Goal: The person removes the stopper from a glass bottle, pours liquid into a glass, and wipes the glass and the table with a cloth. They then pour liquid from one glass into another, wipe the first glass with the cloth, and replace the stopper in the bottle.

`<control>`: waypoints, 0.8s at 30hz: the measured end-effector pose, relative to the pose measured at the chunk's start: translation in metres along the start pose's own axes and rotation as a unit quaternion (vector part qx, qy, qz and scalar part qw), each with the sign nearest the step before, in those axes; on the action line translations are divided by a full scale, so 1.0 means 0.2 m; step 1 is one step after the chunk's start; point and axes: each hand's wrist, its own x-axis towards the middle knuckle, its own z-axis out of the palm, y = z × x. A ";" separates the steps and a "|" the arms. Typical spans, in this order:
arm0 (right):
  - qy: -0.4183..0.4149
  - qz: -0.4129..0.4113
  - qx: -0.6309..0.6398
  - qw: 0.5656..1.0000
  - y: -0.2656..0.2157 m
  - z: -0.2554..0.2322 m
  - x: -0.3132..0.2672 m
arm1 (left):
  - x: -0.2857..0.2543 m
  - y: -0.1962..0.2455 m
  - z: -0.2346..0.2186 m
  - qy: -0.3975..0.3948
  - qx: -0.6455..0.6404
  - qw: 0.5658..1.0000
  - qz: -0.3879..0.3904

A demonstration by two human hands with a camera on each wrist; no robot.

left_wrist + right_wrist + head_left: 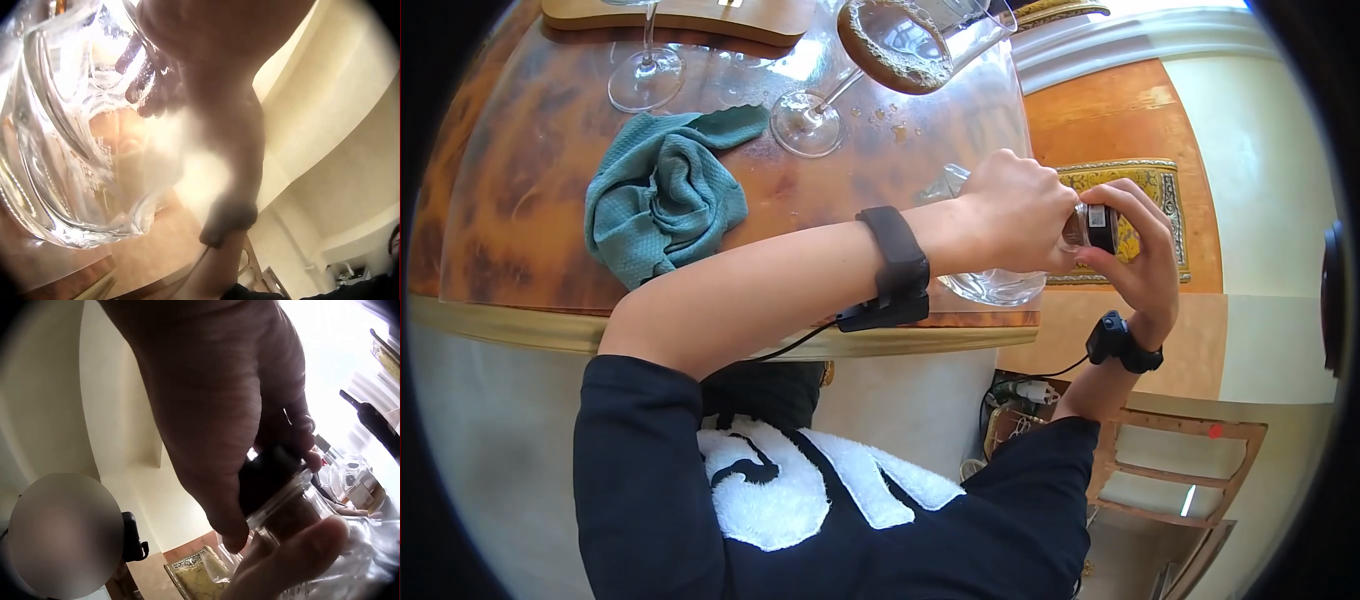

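Observation:
In the head view, the left hand grips a small clear glass jar held sideways. The fingers and thumb of the right hand pinch its black lid, which sits at the jar's end. Close up in the right wrist view, the right hand is around the dark lid, and a left-hand digit lies along the jar's glass. A large clear ribbed glass vessel stands beneath the left hand; it fills the left of the left wrist view. The jar's contents are unclear.
On the table lies a crumpled teal cloth. Behind are a stemmed glass, another holding foamy brown liquid, small spilled drops and a wooden board. A dark bottle shows in the right wrist view.

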 end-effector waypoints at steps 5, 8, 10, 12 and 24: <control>-0.051 -0.007 -0.039 0.998 -0.06 -0.07 0.02 | 0.01 -0.01 0.01 -0.001 0.004 1.000 -0.003; -0.084 -0.012 -0.072 0.994 -0.08 -0.09 0.04 | 0.00 -0.01 0.01 0.000 -0.001 1.000 0.002; -0.113 0.004 -0.068 0.991 -0.08 -0.11 0.05 | 0.00 -0.01 0.01 0.004 -0.002 1.000 0.002; -0.118 0.001 -0.067 0.991 -0.08 -0.12 0.05 | 0.00 -0.01 0.01 0.009 -0.001 1.000 0.001; -0.151 -0.004 -0.037 0.988 -0.05 -0.14 0.07 | 0.01 -0.03 0.02 -0.007 0.002 1.000 0.005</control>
